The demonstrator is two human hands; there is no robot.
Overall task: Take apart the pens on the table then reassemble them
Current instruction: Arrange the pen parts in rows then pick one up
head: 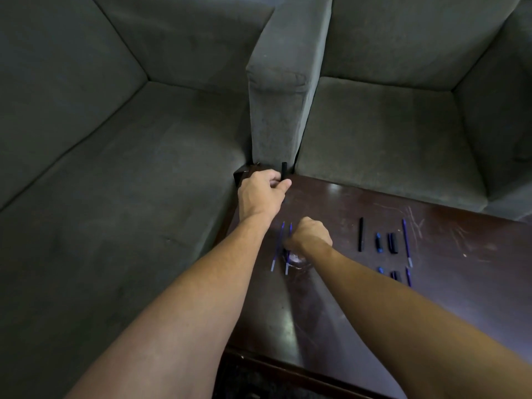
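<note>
My left hand (262,194) is shut on a black pen barrel (284,170) that stands upright near the far left corner of the dark wooden table (345,298). My right hand (312,234) is closed low over two blue ink refills (277,249) lying side by side; something dark shows under its fingers, and whether it grips anything is hidden. Further right lie a black barrel (360,234), a blue end piece (378,242), a black cap (392,243) and a blue refill (406,241). Below them are another blue piece (380,270), a black piece (396,275) and a short blue refill (408,276).
Grey sofas surround the table on the left (115,197) and at the back right (388,133), with an armrest (280,110) just behind my left hand. The table's near edge (288,370) runs across the bottom, with dark floor below.
</note>
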